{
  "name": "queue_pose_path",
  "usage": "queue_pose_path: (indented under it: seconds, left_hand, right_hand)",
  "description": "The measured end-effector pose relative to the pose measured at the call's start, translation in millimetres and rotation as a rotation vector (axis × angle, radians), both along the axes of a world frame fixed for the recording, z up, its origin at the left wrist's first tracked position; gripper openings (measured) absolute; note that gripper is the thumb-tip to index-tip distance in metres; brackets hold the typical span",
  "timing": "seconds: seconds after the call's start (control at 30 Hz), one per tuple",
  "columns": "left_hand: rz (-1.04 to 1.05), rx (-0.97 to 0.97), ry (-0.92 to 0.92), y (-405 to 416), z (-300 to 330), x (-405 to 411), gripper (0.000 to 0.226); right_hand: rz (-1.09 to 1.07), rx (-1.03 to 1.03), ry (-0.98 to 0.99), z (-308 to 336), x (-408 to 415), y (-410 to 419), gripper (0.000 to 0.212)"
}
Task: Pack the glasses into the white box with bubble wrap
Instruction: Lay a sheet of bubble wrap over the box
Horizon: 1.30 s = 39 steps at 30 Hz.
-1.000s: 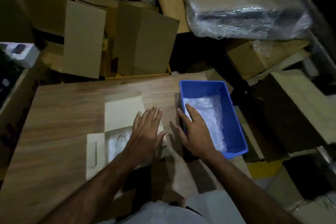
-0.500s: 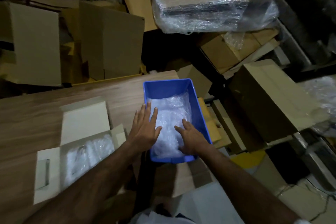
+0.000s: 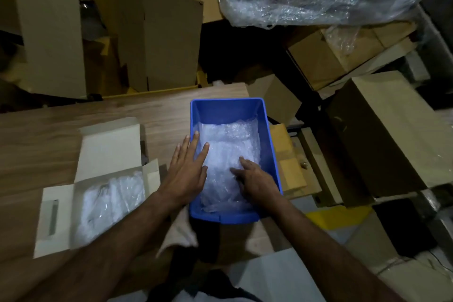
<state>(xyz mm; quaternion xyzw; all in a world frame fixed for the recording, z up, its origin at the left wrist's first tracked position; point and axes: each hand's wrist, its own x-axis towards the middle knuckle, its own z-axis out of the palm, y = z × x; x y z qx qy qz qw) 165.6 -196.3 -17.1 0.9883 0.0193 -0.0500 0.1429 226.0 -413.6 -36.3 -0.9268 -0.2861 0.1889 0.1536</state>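
Our white box (image 3: pixel 107 149) lay open, wrap (image 3: pixel 110 198) apparently inside; both hands' fingers (image 3: pixel 196 152) stretched flat into the blue bin (image 3: pixel 228 108); closing remained.

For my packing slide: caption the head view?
Both hands, left and right, reach into bubble wrap in a blue bin.

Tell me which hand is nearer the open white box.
Left. The left hand lies over the blue bin's left rim, just right of the white box. The right hand is inside the bin on bubble wrap, farther away.
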Motion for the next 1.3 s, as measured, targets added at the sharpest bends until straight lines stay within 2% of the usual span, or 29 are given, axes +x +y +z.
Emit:
queue_pose_path:
  seconds: [0.1,0.27,0.37,0.47,0.53,0.67,0.73,0.83,0.9,0.97,1.1,1.13,1.23,1.3]
  left_hand:
    - [-0.01,0.007,0.022,0.5,1.1,0.8,0.073]
    - [-0.107,-0.012,0.018,3.5,9.3,-1.6,0.101]
    - [-0.116,-0.13,-0.036,-0.5,12.2,6.8,0.086]
    - [-0.08,-0.383,-0.181,7.4,22.4,18.8,0.07]
    - [-0.097,-0.503,-0.255,17.3,38.5,16.4,0.061]
    - [-0.161,-0.616,-0.361,36.8,77.3,-6.3,0.049]
    - [-0.179,-0.616,-0.393,48.8,91.6,-19.1,0.05]
    - [-0.173,-0.563,-0.438,73.4,101.8,-38.7,0.056]
    - [-0.125,-0.569,-0.45,96.6,105.6,-54.0,0.061]
    - [-0.042,-0.638,-0.409,119.4,110.6,-72.1,0.058]
    - [0.182,-0.951,-0.198,154.2,121.4,-103.0,0.031]
    - [0.251,-1.041,-0.18,157.0,124.2,-108.5,0.025]
    - [0.513,-1.229,-0.203,158.5,129.2,-118.7,0.029]
    - [0.648,-1.234,-0.231,162.1,122.1,-122.8,0.03]
  right_hand:
    - [-0.035,0.119,-0.086,9.1,-2.4,-4.6,0.045]
    - [-0.085,0.28,-0.225,27.6,-9.4,-2.6,0.043]
    - [-0.062,0.347,-0.283,40.7,-13.2,1.2,0.044]
    - [-0.051,0.457,-0.394,55.6,-15.8,2.3,0.042]
    - [-0.041,0.507,-0.452,62.2,-17.9,1.7,0.049]
    - [-0.015,0.479,-0.435,61.9,-25.7,10.2,0.078]
    - [-0.001,0.474,-0.409,61.3,-28.4,24.6,0.078]
    - [-0.007,0.561,-0.361,70.1,-28.6,54.0,0.064]
    - [-0.003,0.67,-0.285,80.6,-30.8,71.9,0.054]
    - [-0.008,0.794,-0.125,91.5,-36.7,87.5,0.046]
    - [-0.114,1.05,0.343,108.2,-48.5,126.6,0.014]
    - [-0.171,1.101,0.44,114.1,-52.4,138.5,0.014]
    - [-0.418,1.127,0.656,126.2,-66.1,174.8,0.014]
    - [-0.533,1.064,0.733,124.2,-73.2,196.7,0.013]
